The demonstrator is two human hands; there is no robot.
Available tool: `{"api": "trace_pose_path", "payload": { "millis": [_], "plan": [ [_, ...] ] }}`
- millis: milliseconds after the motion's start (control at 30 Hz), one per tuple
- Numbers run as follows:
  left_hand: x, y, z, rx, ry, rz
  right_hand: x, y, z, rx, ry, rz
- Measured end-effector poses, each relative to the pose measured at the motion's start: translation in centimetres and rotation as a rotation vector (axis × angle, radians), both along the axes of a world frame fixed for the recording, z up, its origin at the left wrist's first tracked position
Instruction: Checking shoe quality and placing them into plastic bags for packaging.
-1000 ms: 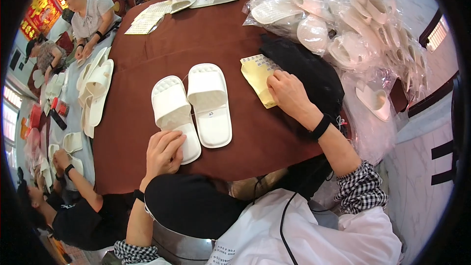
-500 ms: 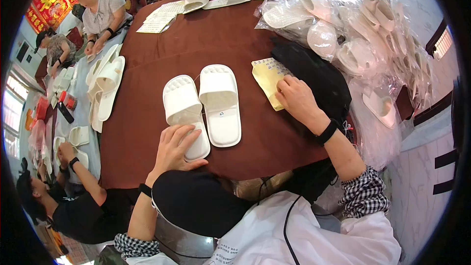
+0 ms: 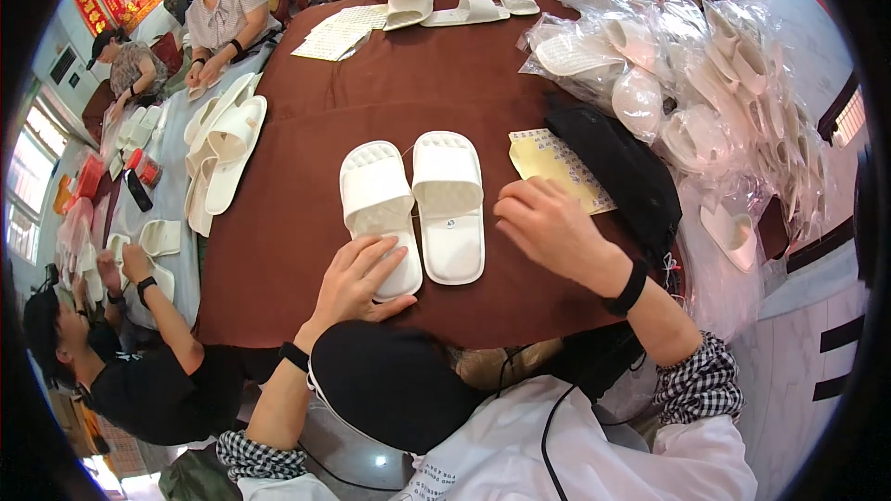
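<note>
Two white slippers lie side by side on the brown tablecloth, toes pointing away from me. My left hand (image 3: pixel 364 276) grips the heel of the left slipper (image 3: pixel 375 190), fingers over the footbed and thumb by the heel's edge. The right slipper (image 3: pixel 449 250) has a small round sticker on its footbed. Just right of it, above the cloth, my right hand (image 3: pixel 549 223) is closed with thumb and fingertips pinched; whatever they hold is too small to make out. Behind that hand lies a yellow sheet of small stickers (image 3: pixel 557 165), partly covered by the hand.
A black cloth bag (image 3: pixel 617 172) lies beside the sheet. Plastic-wrapped white slippers (image 3: pixel 687 83) are heaped at the right. More slippers stand stacked at the left (image 3: pixel 232 144), and others are at the far edge by sticker sheets (image 3: pixel 334 32). Several people work around the table.
My right hand has come off the sticker sheet and moved toward the right slipper, fingers pinched. The sheet now lies flatter. My left hand stays on the left slipper; the view has shifted slightly.
</note>
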State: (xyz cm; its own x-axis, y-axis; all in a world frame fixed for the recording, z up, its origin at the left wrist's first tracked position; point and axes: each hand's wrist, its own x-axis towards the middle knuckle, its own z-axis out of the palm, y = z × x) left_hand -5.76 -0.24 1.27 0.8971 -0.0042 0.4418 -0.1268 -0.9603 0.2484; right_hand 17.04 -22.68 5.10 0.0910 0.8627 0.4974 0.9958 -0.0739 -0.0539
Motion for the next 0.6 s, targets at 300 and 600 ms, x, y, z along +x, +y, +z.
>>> {"api": "trace_pose_path", "payload": {
  "millis": [300,600],
  "plan": [
    [0.1,0.3,-0.3,0.014,-0.083,0.028,-3.6,2.4,-3.0,-0.157,0.216,-0.079],
    [0.0,0.7,-2.0,0.039,-0.080,0.269,-3.8,5.6,-2.3,-0.186,0.072,-0.009]
  ]
}}
